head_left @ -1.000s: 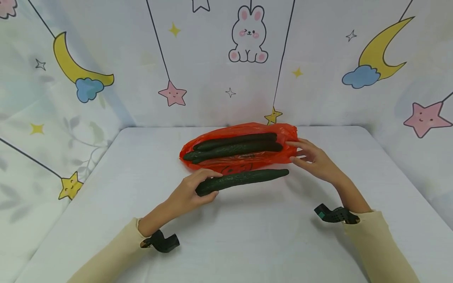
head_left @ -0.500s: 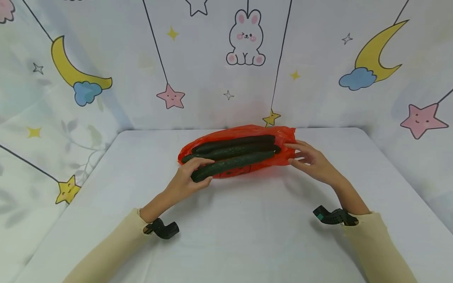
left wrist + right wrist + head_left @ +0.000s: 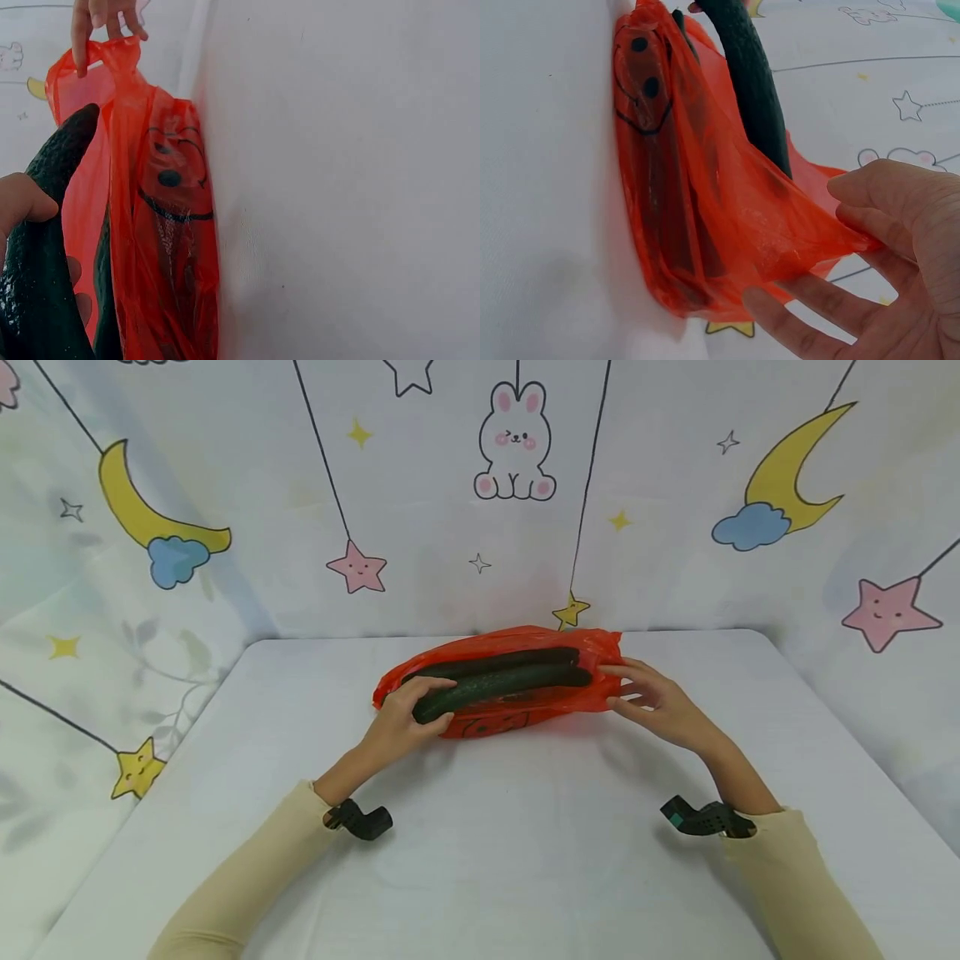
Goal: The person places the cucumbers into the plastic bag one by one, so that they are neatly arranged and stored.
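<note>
My left hand [image 3: 401, 718] grips a dark green cucumber [image 3: 495, 685] by its near left end, thumb on one side and fingers on the other. The cucumber lies within the mouth of a red plastic bag [image 3: 540, 718], its far end toward the bag's right side. Behind it, another cucumber [image 3: 543, 656] lies in the bag. Through the thin front wall, with its printed black face [image 3: 171, 178], further dark shapes show. At the bag's right end, my right hand [image 3: 660, 706] holds up the edge between thumb and fingers, the other fingers [image 3: 802, 330] spread against the plastic.
The bag lies near the back of a white-covered table [image 3: 525, 860]. A pale cloth backdrop [image 3: 420, 485] printed with moons, stars and a rabbit hangs right behind it. Black camera mounts [image 3: 363, 820] sit on both wrists.
My left hand has carried the cucumber from in front of the bag up and back into its mouth, beside the others. My right hand keeps holding the bag's edge. The head view shifts slightly.
</note>
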`<state>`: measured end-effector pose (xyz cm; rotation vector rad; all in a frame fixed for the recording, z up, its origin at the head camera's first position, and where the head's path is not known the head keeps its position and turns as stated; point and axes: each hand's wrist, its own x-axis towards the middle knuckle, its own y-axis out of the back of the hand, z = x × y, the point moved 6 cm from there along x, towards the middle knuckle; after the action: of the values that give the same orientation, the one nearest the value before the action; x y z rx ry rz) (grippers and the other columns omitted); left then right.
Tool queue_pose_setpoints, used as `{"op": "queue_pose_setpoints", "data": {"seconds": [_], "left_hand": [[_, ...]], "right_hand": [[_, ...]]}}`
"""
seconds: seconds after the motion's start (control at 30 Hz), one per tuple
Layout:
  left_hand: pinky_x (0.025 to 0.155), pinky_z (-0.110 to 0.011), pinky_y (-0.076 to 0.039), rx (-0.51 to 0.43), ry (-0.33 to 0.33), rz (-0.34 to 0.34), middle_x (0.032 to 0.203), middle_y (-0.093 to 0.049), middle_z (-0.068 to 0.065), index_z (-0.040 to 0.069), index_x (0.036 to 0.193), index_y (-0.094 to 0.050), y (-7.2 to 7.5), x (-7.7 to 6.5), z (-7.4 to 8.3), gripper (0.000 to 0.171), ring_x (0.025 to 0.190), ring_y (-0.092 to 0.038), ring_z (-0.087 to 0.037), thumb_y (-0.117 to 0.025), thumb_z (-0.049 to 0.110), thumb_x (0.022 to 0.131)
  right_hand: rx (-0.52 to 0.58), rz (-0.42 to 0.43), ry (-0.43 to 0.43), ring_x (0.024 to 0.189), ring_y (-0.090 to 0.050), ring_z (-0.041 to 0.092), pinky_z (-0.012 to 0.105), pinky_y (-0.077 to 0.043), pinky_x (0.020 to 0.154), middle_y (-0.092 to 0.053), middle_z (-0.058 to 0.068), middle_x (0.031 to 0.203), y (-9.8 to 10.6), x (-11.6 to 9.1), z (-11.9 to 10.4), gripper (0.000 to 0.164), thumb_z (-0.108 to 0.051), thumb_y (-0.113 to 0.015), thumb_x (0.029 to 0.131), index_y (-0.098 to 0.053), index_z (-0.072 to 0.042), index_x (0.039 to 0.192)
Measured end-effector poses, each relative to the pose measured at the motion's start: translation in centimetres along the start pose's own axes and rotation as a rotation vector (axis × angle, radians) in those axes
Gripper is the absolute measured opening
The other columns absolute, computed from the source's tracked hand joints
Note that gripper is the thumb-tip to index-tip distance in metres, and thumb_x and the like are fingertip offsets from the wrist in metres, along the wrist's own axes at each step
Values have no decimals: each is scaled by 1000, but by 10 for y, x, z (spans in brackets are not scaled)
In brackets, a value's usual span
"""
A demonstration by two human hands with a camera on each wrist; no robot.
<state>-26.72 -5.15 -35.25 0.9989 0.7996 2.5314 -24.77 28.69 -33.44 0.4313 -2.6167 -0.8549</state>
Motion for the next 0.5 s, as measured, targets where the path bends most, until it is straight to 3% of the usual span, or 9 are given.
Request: {"op": "queue_pose_setpoints", "data": {"seconds": [0.5], "left_hand": [[103,-46,-43,80,48,-85,129,-61,-10,8,129,-60,-10,30,-17,43,122,-54,-25,-72,14,89]], "right_hand": [[-9,-7,2,110,-58,40,14,-47,83,-37,22,148,0,0,4,46,-4,-61,94,-50,-1,139]]}}
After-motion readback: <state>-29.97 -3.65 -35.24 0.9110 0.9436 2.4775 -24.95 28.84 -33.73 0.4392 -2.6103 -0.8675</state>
